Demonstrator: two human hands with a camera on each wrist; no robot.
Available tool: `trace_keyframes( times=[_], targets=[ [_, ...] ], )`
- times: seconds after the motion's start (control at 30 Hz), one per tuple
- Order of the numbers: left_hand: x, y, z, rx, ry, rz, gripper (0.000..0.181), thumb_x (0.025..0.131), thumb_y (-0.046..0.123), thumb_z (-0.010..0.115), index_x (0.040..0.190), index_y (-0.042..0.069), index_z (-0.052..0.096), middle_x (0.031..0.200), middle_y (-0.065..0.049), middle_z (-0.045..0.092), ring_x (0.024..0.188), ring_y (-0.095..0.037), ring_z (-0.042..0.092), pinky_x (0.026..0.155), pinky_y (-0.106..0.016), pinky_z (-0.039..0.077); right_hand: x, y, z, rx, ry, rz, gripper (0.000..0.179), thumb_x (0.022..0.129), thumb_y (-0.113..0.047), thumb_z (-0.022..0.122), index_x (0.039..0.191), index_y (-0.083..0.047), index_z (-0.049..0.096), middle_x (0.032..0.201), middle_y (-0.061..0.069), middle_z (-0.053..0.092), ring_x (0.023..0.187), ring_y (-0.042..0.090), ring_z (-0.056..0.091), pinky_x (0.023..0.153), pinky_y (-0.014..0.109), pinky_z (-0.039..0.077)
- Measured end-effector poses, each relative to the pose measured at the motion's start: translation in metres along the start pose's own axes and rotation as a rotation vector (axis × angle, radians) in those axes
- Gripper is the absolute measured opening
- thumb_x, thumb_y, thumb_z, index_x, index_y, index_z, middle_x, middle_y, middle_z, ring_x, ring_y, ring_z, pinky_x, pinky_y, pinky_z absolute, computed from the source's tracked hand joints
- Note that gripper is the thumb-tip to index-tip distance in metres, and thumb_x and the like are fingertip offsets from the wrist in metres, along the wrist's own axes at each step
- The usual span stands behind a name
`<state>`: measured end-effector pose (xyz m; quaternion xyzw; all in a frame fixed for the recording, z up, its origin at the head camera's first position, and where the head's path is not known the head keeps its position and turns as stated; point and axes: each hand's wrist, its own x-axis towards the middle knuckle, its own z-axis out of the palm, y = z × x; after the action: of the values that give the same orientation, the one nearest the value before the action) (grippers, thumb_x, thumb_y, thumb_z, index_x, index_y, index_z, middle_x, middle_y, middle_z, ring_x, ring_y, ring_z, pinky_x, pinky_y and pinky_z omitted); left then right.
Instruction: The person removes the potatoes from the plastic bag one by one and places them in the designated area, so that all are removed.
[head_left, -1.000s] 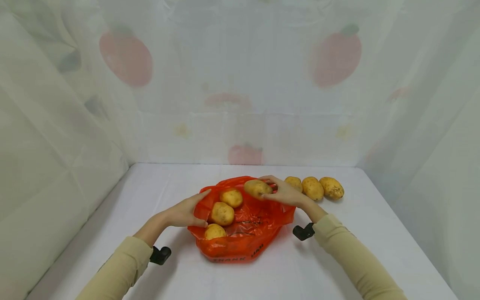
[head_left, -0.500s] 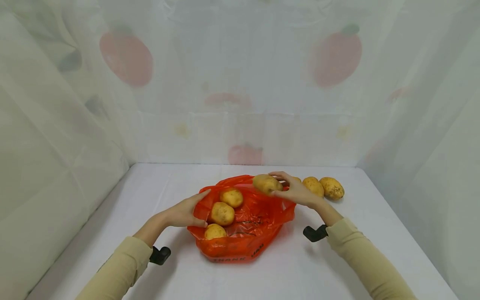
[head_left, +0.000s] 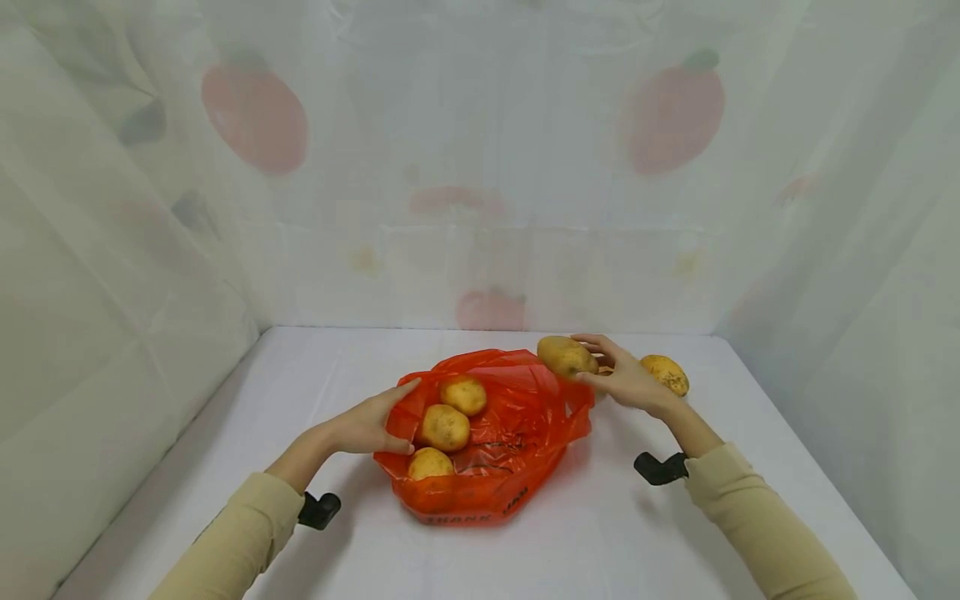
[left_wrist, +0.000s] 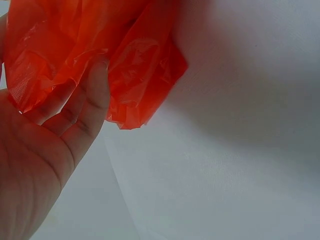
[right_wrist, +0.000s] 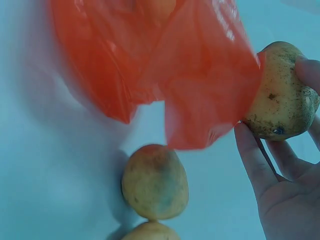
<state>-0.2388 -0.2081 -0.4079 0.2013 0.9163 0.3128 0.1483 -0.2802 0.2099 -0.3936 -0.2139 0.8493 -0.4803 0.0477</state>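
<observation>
A red plastic bag (head_left: 487, 500) lies with its mouth facing up, and three potatoes (head_left: 446, 428) show inside it. At the bag's left edge, my left hand (head_left: 367, 427) holds the rim, thumb and fingers spread apart along it; in the left wrist view its fingers (left_wrist: 90, 107) lie against the red film. My right hand (head_left: 626, 379) grips another potato (head_left: 564, 356) above the bag's far right rim. Seen from the right wrist, this potato (right_wrist: 280, 95) sits between thumb and fingertips, partly behind the plastic.
On the white table (head_left: 480, 567), a loose potato (head_left: 664, 375) lies right of my right hand, which mostly hides others beside it. The right wrist view shows a potato (right_wrist: 155, 182) close to the bag. White curtains (head_left: 480, 167) stand behind and at both sides.
My right hand has moved to the right with its potato, from over the bag's opening to its right rim, covering more of the loose potatoes. The left hand has stayed put.
</observation>
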Motion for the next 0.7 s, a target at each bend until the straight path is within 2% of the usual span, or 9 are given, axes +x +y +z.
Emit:
trace_keyframes(
  times=[0.17, 0.53, 0.7],
  targets=[
    [0.0, 0.001, 0.001, 0.01, 0.005, -0.001, 0.095, 0.074, 0.024, 0.076, 0.148, 0.016, 0.017, 0.148, -0.011, 0.027, 0.133, -0.032, 0.029, 0.104, -0.052, 0.033, -0.01, 0.006, -0.011, 0.041, 0.028, 0.004, 0.06, 0.084, -0.029, 0.067, 0.137, -0.024, 0.037, 0.142, 0.017, 0.032, 0.118, 0.037, 0.044, 0.082, 0.036, 0.048],
    [0.002, -0.001, 0.002, 0.035, 0.011, 0.002, 0.095, 0.074, 0.026, 0.076, 0.148, 0.015, 0.017, 0.148, -0.012, 0.028, 0.134, -0.032, 0.029, 0.104, -0.053, 0.031, -0.032, 0.029, -0.035, -0.01, 0.132, 0.04, 0.063, 0.087, -0.03, 0.064, 0.141, -0.02, 0.033, 0.142, 0.021, 0.034, 0.12, 0.04, 0.044, 0.089, 0.042, 0.046],
    [0.003, -0.002, 0.003, 0.053, 0.014, 0.002, 0.096, 0.074, 0.028, 0.076, 0.148, 0.016, 0.017, 0.148, -0.012, 0.028, 0.134, -0.032, 0.029, 0.105, -0.053, 0.029, -0.043, 0.041, -0.045, 0.003, 0.173, 0.047, 0.065, 0.088, -0.027, 0.062, 0.143, -0.016, 0.03, 0.143, 0.024, 0.031, 0.121, 0.042, 0.041, 0.083, 0.028, 0.046]
  ],
)
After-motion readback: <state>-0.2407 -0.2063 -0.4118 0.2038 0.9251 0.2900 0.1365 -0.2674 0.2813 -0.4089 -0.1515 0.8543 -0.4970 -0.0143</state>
